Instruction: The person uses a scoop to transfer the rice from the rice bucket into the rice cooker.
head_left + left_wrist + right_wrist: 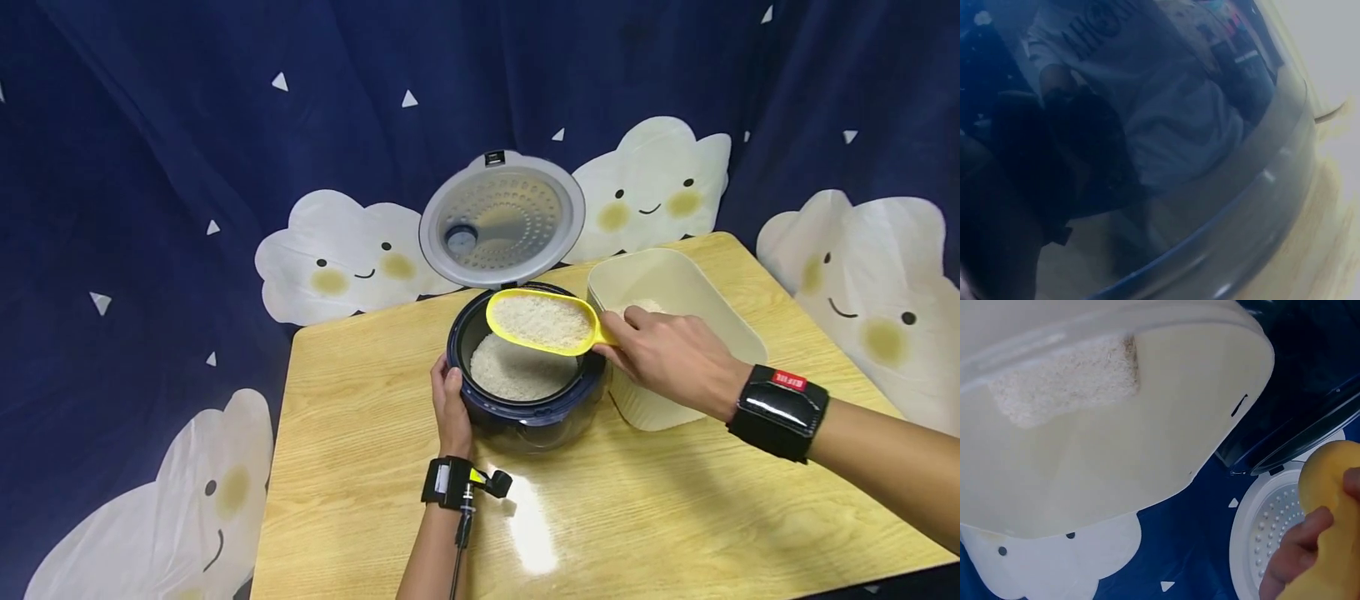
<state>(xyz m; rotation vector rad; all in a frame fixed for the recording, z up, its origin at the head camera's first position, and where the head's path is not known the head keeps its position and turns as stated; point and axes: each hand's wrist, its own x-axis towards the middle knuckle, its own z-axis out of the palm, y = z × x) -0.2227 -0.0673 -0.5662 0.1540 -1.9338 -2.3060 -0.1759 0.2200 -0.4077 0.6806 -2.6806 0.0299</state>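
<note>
A dark blue rice cooker [525, 417] stands open on the wooden table [360, 467], its round lid [501, 219] tilted up behind. White rice [517, 371] lies in its pot. My left hand [450, 408] grips the cooker's left side; in the left wrist view only the cooker's shiny wall [1166, 187] fills the picture. My right hand [663, 354] holds the handle of a yellow scoop [543, 322] full of rice, level above the pot. In the right wrist view my fingers [1297, 550] curl round the yellow scoop handle [1329, 512].
A cream plastic tub [720, 333] with some rice [1066, 381] at its bottom stands right of the cooker, touching or nearly touching it. A dark blue cloth with white clouds [345, 258] hangs behind and around the table.
</note>
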